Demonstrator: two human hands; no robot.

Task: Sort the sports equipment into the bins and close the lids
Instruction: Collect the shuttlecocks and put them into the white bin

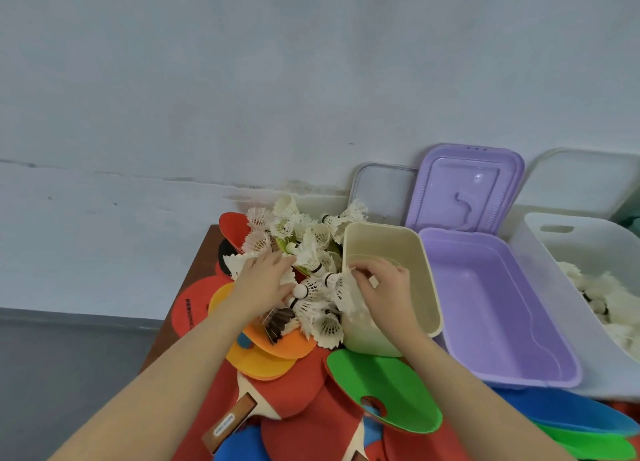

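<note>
Left hand rests flat, fingers loose, on the shuttlecock pile on the surface; right hand has a pinching grip on one shuttlecock at the cream bin rim.

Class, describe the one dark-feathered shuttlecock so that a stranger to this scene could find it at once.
Start at the cream bin left of the purple bin. Beside it lies a pile of white shuttlecocks on coloured paddles. At the pile's near edge, on the orange paddle just under the left hand, lies the dark shuttlecock, the only brown-black one among the white.
</note>
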